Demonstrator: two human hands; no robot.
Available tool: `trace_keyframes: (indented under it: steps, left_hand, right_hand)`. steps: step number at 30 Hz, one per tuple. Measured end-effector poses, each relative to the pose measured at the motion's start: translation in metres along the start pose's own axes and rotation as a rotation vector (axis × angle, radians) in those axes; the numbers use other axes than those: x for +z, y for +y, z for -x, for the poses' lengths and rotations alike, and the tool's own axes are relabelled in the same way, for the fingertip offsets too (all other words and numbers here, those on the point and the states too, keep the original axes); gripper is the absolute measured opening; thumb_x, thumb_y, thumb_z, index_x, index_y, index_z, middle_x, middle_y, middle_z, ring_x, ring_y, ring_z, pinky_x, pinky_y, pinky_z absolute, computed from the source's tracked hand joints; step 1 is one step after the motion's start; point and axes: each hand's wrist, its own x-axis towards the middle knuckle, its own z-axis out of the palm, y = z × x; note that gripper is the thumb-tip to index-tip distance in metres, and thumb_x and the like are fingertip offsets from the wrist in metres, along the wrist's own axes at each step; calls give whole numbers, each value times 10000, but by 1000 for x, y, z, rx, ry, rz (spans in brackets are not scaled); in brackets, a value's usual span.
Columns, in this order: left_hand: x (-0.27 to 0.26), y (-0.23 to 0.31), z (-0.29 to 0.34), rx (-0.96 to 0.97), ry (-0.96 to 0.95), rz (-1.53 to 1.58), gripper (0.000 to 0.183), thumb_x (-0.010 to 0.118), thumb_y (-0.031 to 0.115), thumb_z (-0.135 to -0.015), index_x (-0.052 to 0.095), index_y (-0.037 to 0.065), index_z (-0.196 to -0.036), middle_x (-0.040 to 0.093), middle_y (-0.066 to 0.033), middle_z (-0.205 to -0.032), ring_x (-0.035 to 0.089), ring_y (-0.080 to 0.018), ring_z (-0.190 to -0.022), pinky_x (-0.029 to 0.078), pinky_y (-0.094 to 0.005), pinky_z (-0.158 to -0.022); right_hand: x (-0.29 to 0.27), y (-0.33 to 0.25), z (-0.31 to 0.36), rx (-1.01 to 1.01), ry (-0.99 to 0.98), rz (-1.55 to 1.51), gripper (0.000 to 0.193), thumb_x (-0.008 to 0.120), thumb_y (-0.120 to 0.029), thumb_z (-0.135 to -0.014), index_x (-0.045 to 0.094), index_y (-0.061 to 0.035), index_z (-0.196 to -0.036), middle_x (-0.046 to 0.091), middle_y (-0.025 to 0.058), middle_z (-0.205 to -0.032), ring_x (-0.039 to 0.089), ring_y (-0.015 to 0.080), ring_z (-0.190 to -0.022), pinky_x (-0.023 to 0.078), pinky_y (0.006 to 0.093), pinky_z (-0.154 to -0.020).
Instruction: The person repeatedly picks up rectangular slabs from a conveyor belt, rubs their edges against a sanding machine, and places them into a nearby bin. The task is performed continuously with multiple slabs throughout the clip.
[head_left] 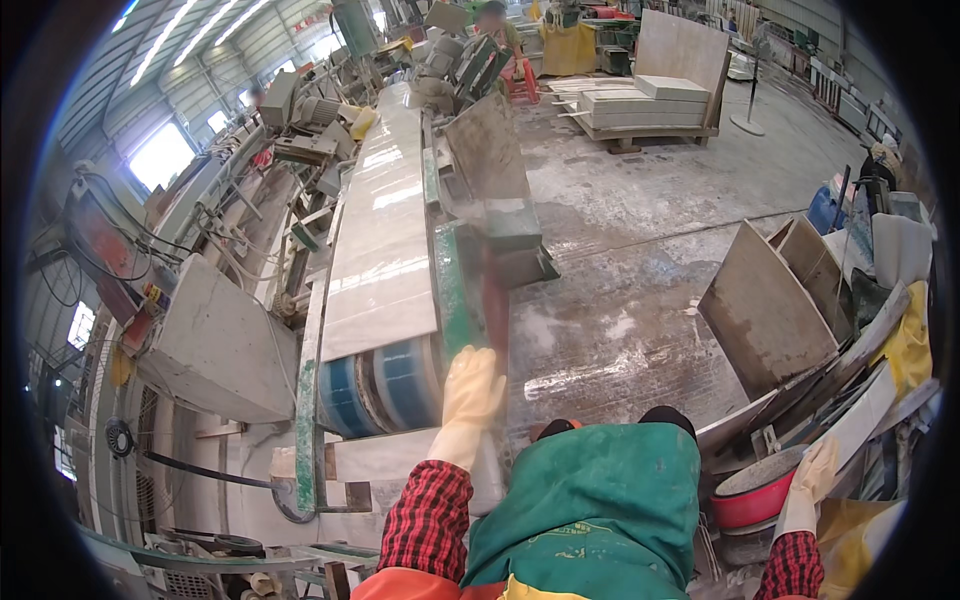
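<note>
Strip lights (165,40) and bright windows (160,158) run along the left of the hall in our head view. Before us, a long conveyor carries a pale slab (383,265), smooth, faintly streaked and shining with reflected light; its near edge lies over the blue-banded roller (340,398). Our gloved left hand (472,392) is at the near end of the green side guard (458,295), just beside the roller, fingers extended and close together, grasping nothing we can see. Our gloved right hand (813,478) is beside a red-rimmed basin (742,509) and a pale strip (858,415); its fingers reach upward, but we cannot tell whether they grip the strip. Floor (590,345) of grey, stained, partly wet concrete stretches past leaning brown boards (768,310) to stacked slabs (645,106) on a pallet.
</note>
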Motion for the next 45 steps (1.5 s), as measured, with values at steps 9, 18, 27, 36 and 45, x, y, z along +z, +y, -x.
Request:
trace_keyframes:
  steps: [9,18,27,36,45]
  left_hand:
    - [-4,-1,1,0,-15,-9,402,678,158,-818,548,-11,-1158,585,-205,-1185,493,-418,-1202,385,-464,-1046]
    - [-6,-10,5,13,114,31,325,718,153,-734,561,32,-991,585,-199,-1005,537,-410,-1012,441,-477,-906]
    - [-2,-18,5,-94,94,220,317,714,163,-782,590,53,-1052,611,-192,-1073,545,-399,-1072,441,-465,-943]
    - [23,30,-35,-551,150,1102,410,597,212,-960,536,9,-1311,621,-158,-1270,588,-266,-1179,434,-342,-1045]
    - [-63,111,-36,-675,-240,2018,696,562,408,-979,281,-4,-1465,361,-217,-1501,475,-315,-1305,450,-391,-1067]
  right_hand:
    - [-4,-9,11,-51,62,-12,352,485,-218,-992,577,-47,-1286,585,191,-1305,542,353,-1217,411,416,-1058]
    - [-45,-45,-20,358,-310,29,808,793,-500,-706,543,-51,-1330,543,216,-1351,557,367,-1189,421,455,-1040]
    - [-20,11,-62,658,-346,-403,719,760,-184,-623,571,-51,-1304,611,184,-1240,591,331,-1125,471,401,-967]
    - [-87,-112,-96,468,-338,-1310,617,699,-103,-696,568,-44,-1297,635,55,-1040,586,176,-959,446,280,-803]
    - [-168,-391,-56,-604,-954,-1356,891,820,-54,-504,538,-80,-1349,600,125,-1241,622,230,-1023,542,323,-845]
